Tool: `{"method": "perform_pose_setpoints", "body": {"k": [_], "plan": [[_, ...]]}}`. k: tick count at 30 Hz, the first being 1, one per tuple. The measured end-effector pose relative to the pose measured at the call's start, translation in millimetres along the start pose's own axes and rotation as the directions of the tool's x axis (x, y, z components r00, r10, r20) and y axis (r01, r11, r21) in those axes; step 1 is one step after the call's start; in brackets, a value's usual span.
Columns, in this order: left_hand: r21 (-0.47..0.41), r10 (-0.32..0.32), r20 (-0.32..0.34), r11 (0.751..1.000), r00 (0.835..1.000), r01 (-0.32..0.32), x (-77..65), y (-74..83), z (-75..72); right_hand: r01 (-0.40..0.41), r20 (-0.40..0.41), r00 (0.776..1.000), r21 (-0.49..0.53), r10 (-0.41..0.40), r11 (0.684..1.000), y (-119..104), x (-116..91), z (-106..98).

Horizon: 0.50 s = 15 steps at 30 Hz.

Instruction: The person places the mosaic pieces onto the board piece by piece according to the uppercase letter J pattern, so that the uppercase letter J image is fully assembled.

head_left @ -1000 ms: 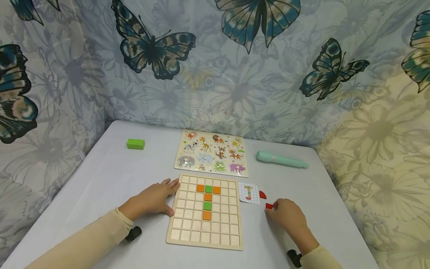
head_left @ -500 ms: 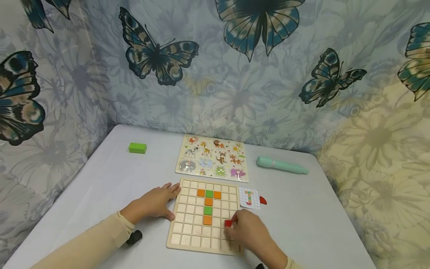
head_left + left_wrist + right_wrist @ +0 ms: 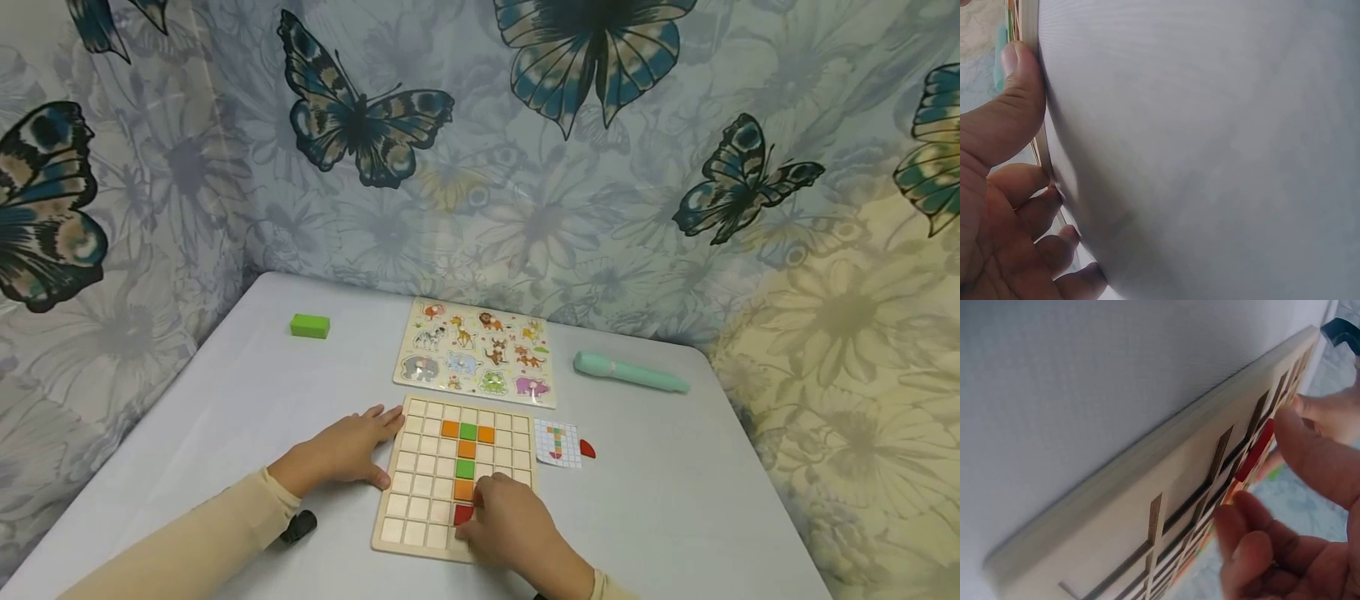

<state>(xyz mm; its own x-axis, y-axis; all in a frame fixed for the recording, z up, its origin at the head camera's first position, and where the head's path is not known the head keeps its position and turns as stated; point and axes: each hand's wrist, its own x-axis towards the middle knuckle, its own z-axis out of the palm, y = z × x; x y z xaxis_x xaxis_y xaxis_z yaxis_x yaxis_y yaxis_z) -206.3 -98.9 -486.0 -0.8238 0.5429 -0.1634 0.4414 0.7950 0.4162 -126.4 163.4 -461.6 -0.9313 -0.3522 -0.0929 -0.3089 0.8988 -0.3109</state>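
The wooden grid board (image 3: 420,507) lies flat on the table, with orange tiles (image 3: 467,450) and green tiles (image 3: 465,469) set in a T shape. My right hand (image 3: 517,525) is over the board's lower part, thumb and forefinger at a small red piece (image 3: 462,515) just below the lowest orange tile. In the right wrist view the red piece (image 3: 1255,450) stands raised between thumb and fingertips. My left hand (image 3: 341,450) rests spread against the board's left edge; the left wrist view has its thumb (image 3: 1022,94) and fingers along that edge.
Right of the board lies a pattern card (image 3: 557,443) with a red quarter-round piece (image 3: 587,448) beside it. Behind are an animal puzzle (image 3: 476,352), a mint-green pen-shaped object (image 3: 630,372) and a green block (image 3: 310,326).
My right hand has carried the red piece leftward from the table beside the card to the column under the lowest orange tile. My left hand has stayed at the board's edge.
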Motion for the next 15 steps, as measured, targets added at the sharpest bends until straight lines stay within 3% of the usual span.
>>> {"method": "perform_pose_setpoints", "body": {"k": [7,15], "plan": [[-0.017,0.006,0.001,1.0,1.0,-0.006,-2.1,1.7,-2.2,0.119,-0.066,0.991,-0.007,-0.119,0.993,-0.3,0.9,1.6],[-0.01,0.005,0.003,1.0,1.0,-0.005,-1.8,2.6,-3.4,0.136,-0.072,0.988,-0.016,-0.137,0.991,-1.1,4.2,2.0]]}}
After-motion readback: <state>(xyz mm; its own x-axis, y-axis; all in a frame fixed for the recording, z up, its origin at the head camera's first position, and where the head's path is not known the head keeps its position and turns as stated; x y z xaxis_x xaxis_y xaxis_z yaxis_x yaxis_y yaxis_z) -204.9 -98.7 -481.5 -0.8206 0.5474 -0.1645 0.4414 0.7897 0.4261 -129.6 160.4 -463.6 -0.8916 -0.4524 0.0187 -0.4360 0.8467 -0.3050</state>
